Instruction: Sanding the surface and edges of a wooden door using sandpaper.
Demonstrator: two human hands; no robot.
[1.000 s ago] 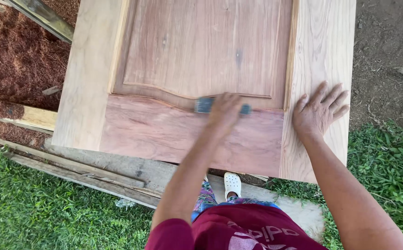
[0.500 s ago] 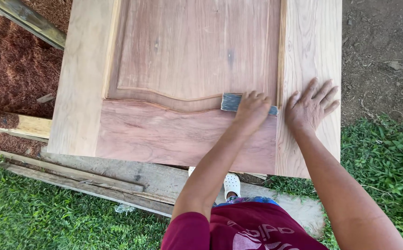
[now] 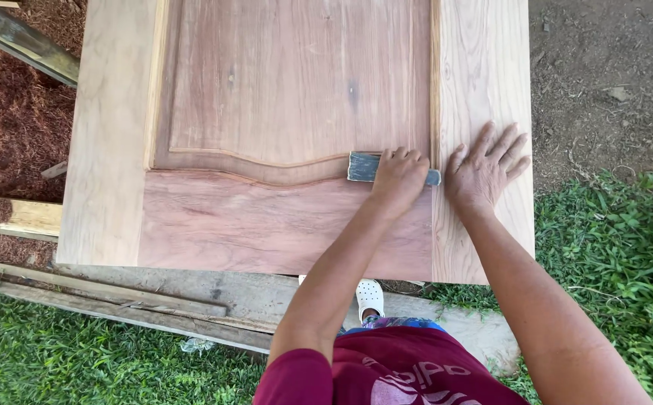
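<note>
A wooden panel door (image 3: 266,97) lies flat in front of me, with pale side rails and a reddish raised centre panel. My left hand (image 3: 398,178) presses a dark grey-blue sanding block (image 3: 364,166) against the curved moulding at the panel's lower right corner. My right hand (image 3: 484,169) rests flat with spread fingers on the pale right rail, just beside the block.
Rough planks (image 3: 154,296) lie under the door's near edge on green grass (image 3: 79,360). Reddish sawdust (image 3: 4,120) covers the ground at left, with a timber beam (image 3: 19,41) crossing it. Bare soil (image 3: 611,75) lies at right. A white shoe (image 3: 369,296) shows below.
My left hand has slid the sanding block to the right along the moulding, ending next to the right rail. My right hand has stayed flat on the rail.
</note>
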